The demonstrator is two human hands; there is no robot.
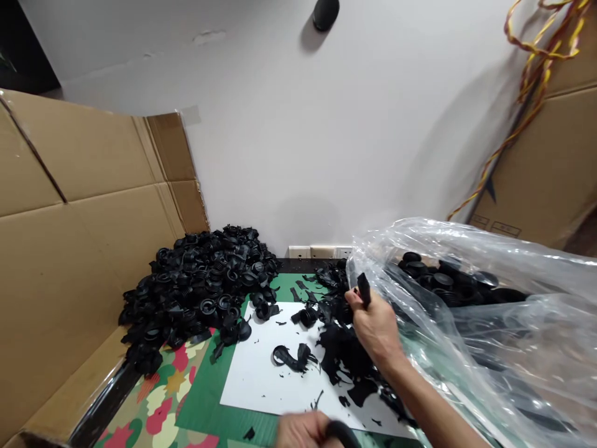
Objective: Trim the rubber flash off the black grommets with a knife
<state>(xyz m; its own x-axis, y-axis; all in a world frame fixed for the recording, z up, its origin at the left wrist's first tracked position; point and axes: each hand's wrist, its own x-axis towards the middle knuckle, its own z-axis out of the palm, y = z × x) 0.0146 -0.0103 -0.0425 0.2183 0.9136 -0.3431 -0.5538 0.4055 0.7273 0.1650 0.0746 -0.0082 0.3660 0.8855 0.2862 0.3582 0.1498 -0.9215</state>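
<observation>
My right hand (377,326) reaches over the scrap heap at right, fingers closed around a narrow black piece (364,289) that sticks up from its grip. At the bottom edge my left hand (302,430), partly cut off and blurred, is closed on a black curved rubber part (342,432). Between the hands and the wall lies a white sheet (254,373). On it sit a loose black rubber part with a ring-shaped end (291,359) and another ribbed part (306,317). Black scraps (345,354) cover the sheet's right side, below my right forearm.
A large pile of black rubber parts (200,286) rises at left against a cardboard box (88,249). At right, a clear plastic bag (466,348) holds black rounded parts (448,280). Wall sockets (321,252) and a twisted yellow-and-brown cord (527,124) are behind.
</observation>
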